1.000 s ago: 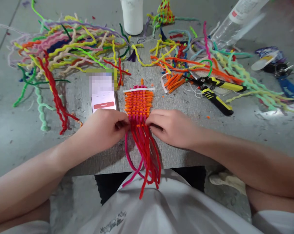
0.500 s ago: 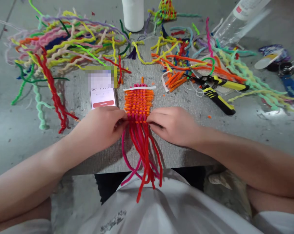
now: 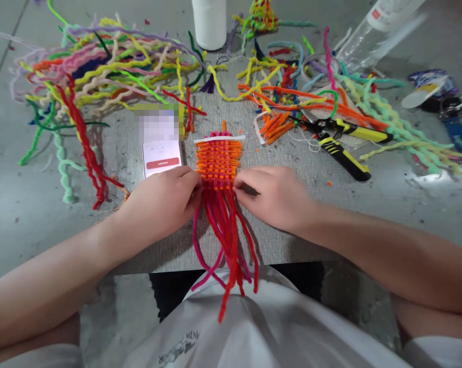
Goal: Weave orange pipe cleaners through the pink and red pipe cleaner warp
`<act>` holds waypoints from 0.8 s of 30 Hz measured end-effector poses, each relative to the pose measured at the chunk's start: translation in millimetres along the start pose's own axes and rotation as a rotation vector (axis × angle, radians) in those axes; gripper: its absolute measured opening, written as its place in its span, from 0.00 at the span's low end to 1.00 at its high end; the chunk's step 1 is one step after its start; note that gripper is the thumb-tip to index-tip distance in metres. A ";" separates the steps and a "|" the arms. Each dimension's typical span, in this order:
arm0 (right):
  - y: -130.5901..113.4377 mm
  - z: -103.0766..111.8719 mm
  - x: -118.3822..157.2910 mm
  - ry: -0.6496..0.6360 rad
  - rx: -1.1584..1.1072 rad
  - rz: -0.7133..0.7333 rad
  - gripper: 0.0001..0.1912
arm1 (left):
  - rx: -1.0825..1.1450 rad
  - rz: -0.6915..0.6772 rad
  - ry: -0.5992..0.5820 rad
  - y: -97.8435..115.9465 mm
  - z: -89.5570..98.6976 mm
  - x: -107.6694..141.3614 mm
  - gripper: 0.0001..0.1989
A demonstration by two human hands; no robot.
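A small woven piece (image 3: 217, 161) of orange and magenta pipe cleaners lies on the table in front of me. Long red and magenta strands (image 3: 225, 230) hang from its near end, over the table edge. My left hand (image 3: 171, 197) pinches at the left side of the lowest orange row. At that row's right side, the fingers of my right hand (image 3: 273, 197) are closed in the same way. The lowest orange pipe cleaner (image 3: 217, 188) runs across the strands between both hands; its ends are hidden by my fingers. A white strip (image 3: 219, 138) crosses the far end.
A phone (image 3: 162, 153) lies beside my left hand. Yellow-black pliers (image 3: 340, 151) and cut orange pieces (image 3: 277, 126) are to the right. Piles of coloured pipe cleaners (image 3: 112, 66) spread at the back left. A white bottle (image 3: 210, 25) and a clear plastic bottle (image 3: 372, 36) stand behind.
The lowest orange pipe cleaner has moved slightly away from me, closer against the rows above it. Both hands shifted a little with it, and the hanging strands swayed slightly right.
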State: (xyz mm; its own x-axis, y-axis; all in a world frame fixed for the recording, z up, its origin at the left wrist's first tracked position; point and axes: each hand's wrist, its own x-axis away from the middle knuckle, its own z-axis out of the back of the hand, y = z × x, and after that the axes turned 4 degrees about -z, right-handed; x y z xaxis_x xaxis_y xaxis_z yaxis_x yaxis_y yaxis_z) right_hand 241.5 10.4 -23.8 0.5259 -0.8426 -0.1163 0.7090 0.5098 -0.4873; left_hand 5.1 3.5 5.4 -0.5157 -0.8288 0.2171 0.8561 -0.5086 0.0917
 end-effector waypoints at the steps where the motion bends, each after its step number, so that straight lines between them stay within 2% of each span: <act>1: -0.1 0.8 0.7 -0.002 0.000 -0.002 0.07 | 0.017 -0.016 0.004 -1.3 -0.4 0.2 0.13; 7: 0.4 6.5 -2.5 -0.011 -0.029 0.027 0.11 | -0.018 0.036 0.021 2.8 3.4 4.1 0.13; 13: 9.4 2.9 -9.9 -0.059 -0.097 0.127 0.09 | -0.035 0.099 0.019 11.7 3.9 8.7 0.21; 18: 10.9 3.4 -8.1 -0.072 -0.101 0.080 0.09 | -0.019 0.156 -0.047 17.5 -1.3 9.4 0.21; 21: 9.9 7.8 -6.9 -0.144 -0.095 0.036 0.12 | -0.038 0.200 -0.081 21.1 -2.3 13.8 0.23; 24: 8.4 13.1 -5.2 -0.234 -0.091 0.004 0.14 | -0.006 0.146 -0.113 23.5 -2.1 18.0 0.21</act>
State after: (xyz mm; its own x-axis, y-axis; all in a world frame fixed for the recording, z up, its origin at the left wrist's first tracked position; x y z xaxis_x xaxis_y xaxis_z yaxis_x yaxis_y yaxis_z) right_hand 250.9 21.3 -15.9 0.6306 -0.7719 0.0805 0.6673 0.4863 -0.5641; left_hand 15.9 -23.8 9.4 -0.3781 -0.8629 0.3354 0.9213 -0.3862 0.0450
